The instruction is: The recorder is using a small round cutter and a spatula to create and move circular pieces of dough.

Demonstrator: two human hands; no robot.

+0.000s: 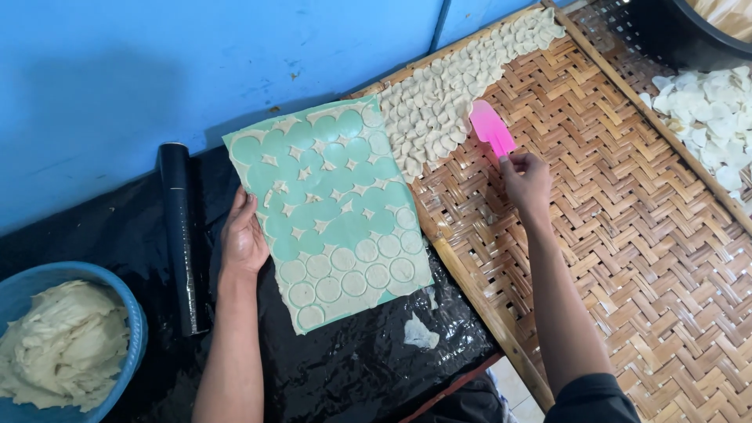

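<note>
Left hand [244, 239] pressed flat, released, steadying the green mat of thin cut dough rounds [333, 210]; right hand [526, 178] clenched around a pink plastic scraper [490, 128] over the woven bamboo tray [627, 235], beside laid-out discs [446, 94].

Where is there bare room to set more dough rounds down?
The woven tray is bare right of and below the right hand. Its upper-left strip is crowded with dough rounds. The green mat is covered, with the left hand on its edge.
</note>
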